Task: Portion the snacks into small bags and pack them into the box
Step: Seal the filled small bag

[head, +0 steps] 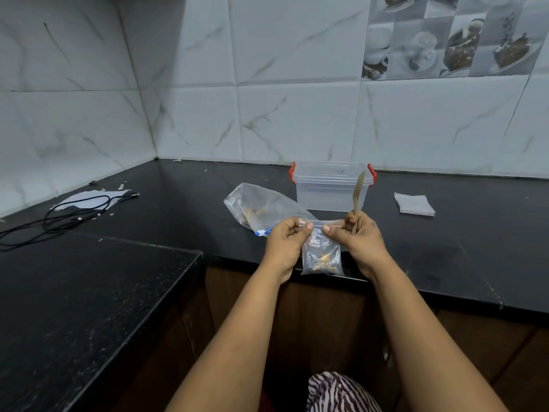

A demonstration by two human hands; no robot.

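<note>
A small clear zip bag hangs above the front edge of the black bench, with a few yellowish snack pieces sitting low inside it. The left hand pinches the bag's top left corner in a grip of thumb against curled fingers; the right hand pinches the top right edge the same way and also holds a wooden spoon upright, its blade rising in front of the box. That box, one clear plastic container with two red latches, stands farther back near the tiled wall; nothing can be made out inside it. Just left of it lies one larger clear bag with a blue zip edge, holding a handful of brownish snacks, its near corner hidden behind the left hand. To the right, well apart, sits one stack of small flat bags. Far left, a black cable loops over a white sheet.
</note>
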